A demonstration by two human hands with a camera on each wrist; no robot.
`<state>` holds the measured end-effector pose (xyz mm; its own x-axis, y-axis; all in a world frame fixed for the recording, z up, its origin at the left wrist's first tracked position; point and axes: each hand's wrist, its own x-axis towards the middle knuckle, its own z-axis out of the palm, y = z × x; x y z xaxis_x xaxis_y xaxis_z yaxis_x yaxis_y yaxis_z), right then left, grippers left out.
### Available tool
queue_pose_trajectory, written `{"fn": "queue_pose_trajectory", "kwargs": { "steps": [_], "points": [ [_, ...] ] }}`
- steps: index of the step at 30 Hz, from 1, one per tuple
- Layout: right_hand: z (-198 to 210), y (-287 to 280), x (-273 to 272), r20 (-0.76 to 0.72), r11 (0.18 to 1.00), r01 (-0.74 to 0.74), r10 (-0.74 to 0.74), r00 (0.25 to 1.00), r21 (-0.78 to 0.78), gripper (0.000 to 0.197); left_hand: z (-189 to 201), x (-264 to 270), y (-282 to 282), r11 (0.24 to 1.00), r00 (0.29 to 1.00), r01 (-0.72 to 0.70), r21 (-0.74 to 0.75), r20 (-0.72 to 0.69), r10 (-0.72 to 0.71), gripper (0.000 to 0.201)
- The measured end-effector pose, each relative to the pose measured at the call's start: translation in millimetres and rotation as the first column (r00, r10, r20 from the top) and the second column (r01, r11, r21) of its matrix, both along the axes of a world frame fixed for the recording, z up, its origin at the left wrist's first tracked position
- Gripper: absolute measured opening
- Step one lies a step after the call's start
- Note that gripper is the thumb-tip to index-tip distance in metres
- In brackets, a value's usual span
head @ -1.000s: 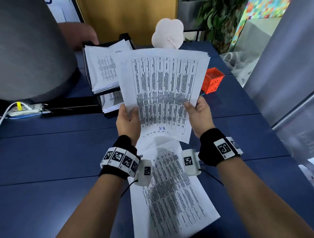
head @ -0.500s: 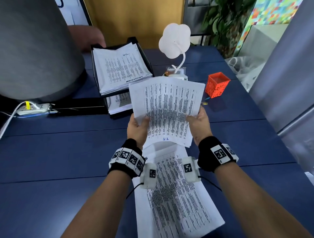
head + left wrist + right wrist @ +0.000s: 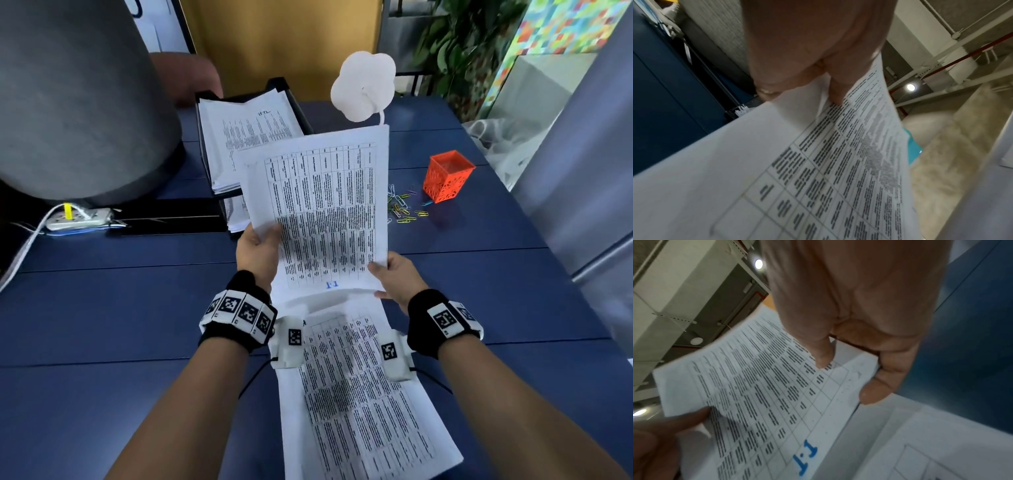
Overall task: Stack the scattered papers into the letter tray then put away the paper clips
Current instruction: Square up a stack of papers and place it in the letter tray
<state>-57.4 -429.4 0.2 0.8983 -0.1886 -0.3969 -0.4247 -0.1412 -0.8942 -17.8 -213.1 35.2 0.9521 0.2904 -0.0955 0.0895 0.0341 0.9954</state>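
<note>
Sheaf of printed sheets [image 3: 329, 212] held up over the blue surface [image 3: 102, 308], just short of the black letter tray [image 3: 291, 90]. Left hand [image 3: 257, 251] pinching the near-left edge, thumb on top; right hand [image 3: 399, 279] pinching the near-right corner. Both grips closed on paper.

Tray top tier already loaded with a stack [image 3: 246, 137], looking uneven. Another printed sheet [image 3: 359, 394] lying flat beneath the wrists.

Best handling, by judgement: square the edges first, keep sheaf level, lead with far edge, slide onto stack, let go once supported. Watch the white lamp [image 3: 363, 85] close behind.

Paper clips [image 3: 402, 205] loose beside the orange mesh cup [image 3: 447, 176]; not yet dealt with.
</note>
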Motion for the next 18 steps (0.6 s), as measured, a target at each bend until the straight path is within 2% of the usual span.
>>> {"fn": "queue_pose_trajectory", "kwargs": {
  "steps": [6,10,12,18],
  "points": [
    [-10.3,10.4,1.2,-0.125,0.998,-0.054,0.050,0.991,-0.029,0.022,-32.4,-0.5,22.3,0.994,0.982,-0.020,0.110,-0.185,0.040,0.034],
    [-20.6,17.6,0.4,-0.201,0.994,-0.096,0.082,0.976,-0.059,0.026,-56.1,-0.1,35.0,0.978,0.932,0.054,0.201,-0.363,0.023,0.026],
    [-25.9,20.3,0.2,-0.211,0.992,-0.098,0.080,0.974,-0.078,0.026,-66.4,-0.1,41.0,0.964,0.901,0.099,0.248,-0.433,0.019,0.031],
    [-33.6,33.5,19.5,-0.270,0.997,-0.057,0.040,0.962,-0.057,0.025,-72.3,8.0,55.0,0.974,0.887,0.125,0.188,-0.462,-0.025,0.026]
  ]
}}
